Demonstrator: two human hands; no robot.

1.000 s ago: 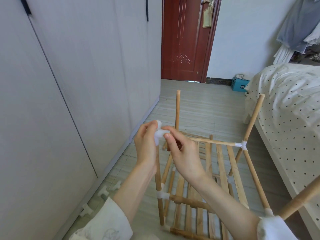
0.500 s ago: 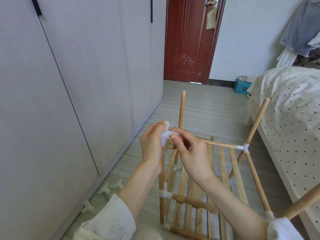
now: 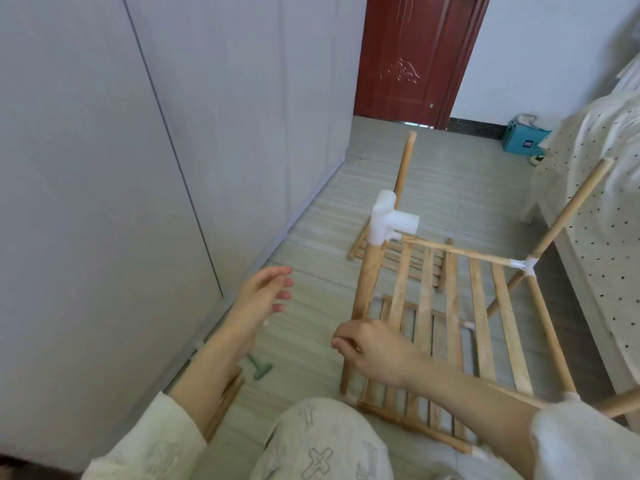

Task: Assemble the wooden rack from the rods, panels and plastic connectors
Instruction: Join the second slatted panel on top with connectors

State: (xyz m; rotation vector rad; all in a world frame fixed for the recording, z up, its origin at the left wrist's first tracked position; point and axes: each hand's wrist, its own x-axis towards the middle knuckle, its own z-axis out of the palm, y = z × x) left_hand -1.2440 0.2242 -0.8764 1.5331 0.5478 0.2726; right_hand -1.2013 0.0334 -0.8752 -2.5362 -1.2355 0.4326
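The white plastic multi-socket connector (image 3: 388,221) sits capped on the top end of the near upright round wooden rod (image 3: 367,282), and everything else is best placed from it. The right hand (image 3: 372,349) is below the connector, fingers curled around that same rod low down, gripping it; the left hand (image 3: 265,294) hovers to the left of and below the connector with fingers loose and spread, holding nothing. A thin horizontal wooden rod (image 3: 457,250) runs rightward from the connector to a second small white plastic joint (image 3: 525,266), and the slatted wooden shelf panel (image 3: 450,306) lies below it. One side socket of the connector appears open toward the viewer and the top socket looks empty too. The step in hand is probably steadying the frame while fetching the next piece, so it pays to keep the gripped rod upright and firm, check that the connector is pressed fully down, and align the next rod squarely with an open socket before pushing. Beyond the connector stands a further upright wooden rod (image 3: 404,166).
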